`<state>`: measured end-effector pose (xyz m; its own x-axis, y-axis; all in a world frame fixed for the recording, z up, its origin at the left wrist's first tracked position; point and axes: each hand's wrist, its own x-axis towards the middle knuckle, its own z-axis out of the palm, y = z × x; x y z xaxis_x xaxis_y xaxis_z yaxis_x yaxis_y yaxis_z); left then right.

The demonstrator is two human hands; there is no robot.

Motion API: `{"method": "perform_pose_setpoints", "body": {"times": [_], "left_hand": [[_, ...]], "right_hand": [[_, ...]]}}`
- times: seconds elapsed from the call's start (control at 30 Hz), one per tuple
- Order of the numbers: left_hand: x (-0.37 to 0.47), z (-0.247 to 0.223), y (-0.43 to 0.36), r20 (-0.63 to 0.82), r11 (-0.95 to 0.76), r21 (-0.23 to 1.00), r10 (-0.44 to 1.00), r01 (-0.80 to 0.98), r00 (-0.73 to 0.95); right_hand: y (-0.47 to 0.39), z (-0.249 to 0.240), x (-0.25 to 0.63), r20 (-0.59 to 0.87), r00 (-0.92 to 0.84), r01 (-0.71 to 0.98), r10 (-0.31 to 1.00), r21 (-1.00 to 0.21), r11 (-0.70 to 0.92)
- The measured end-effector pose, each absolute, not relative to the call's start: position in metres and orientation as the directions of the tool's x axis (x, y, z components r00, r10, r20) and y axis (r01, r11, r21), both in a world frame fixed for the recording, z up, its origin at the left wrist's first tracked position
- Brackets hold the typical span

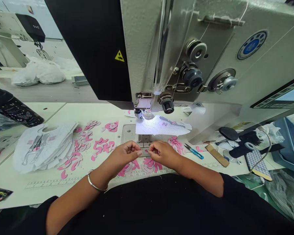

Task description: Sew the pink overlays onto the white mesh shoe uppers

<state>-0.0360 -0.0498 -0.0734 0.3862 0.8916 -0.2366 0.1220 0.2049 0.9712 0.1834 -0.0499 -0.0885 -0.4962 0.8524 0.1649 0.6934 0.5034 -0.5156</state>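
Just in front of the needle area of a large sewing machine [142,42], my two hands face each other with fingertips a short way apart. My left hand [129,153] is closed in a pinch; anything in it is too small to make out. My right hand [161,151] is pinched too, near a small pink piece, and its contents are unclear. Beyond them, a white mesh fabric piece [159,126] with a small pink mark lies under the lit presser foot [138,114]. Pink cut pieces [101,146] are scattered to the left and below my hands.
A stack of white mesh pieces [46,150] lies left, near a dark bottle [16,107]. Blue snips [194,151] and a brown strip [217,155] lie right. A ruler [51,183] marks the front edge. Blue bins [287,140] stand far right.
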Motion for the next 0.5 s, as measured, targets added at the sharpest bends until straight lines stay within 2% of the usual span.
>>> {"method": "perform_pose_setpoints", "body": {"times": [0.17,0.23,0.3,0.37,0.43,0.5], "left_hand": [[-0.029,-0.054,-0.062,-0.141,0.104,0.989,0.893,0.109,0.427],[-0.031,-0.044,-0.063,-0.126,0.086,0.990,0.896,0.114,0.426],[-0.035,-0.030,-0.060,-0.085,0.037,0.991,0.910,0.126,0.405],[-0.039,-0.014,-0.052,-0.005,-0.047,0.987,0.945,0.154,0.327],[-0.040,0.001,-0.041,0.072,-0.119,0.973,0.971,0.200,0.226],[-0.035,0.011,-0.029,0.093,-0.123,0.972,0.984,0.201,0.154]], "right_hand": [[-0.065,-0.058,0.175,0.224,-0.466,0.531,0.856,-0.703,0.474],[-0.070,-0.046,0.176,0.295,-0.479,0.473,0.827,-0.707,0.526],[-0.072,-0.034,0.181,0.431,-0.524,0.443,0.734,-0.599,0.668],[-0.072,-0.022,0.189,0.590,-0.544,0.429,0.596,-0.416,0.802],[-0.067,-0.011,0.196,0.690,-0.519,0.488,0.505,-0.246,0.837],[-0.058,-0.006,0.201,0.705,-0.496,0.599,0.507,-0.146,0.788]]}}
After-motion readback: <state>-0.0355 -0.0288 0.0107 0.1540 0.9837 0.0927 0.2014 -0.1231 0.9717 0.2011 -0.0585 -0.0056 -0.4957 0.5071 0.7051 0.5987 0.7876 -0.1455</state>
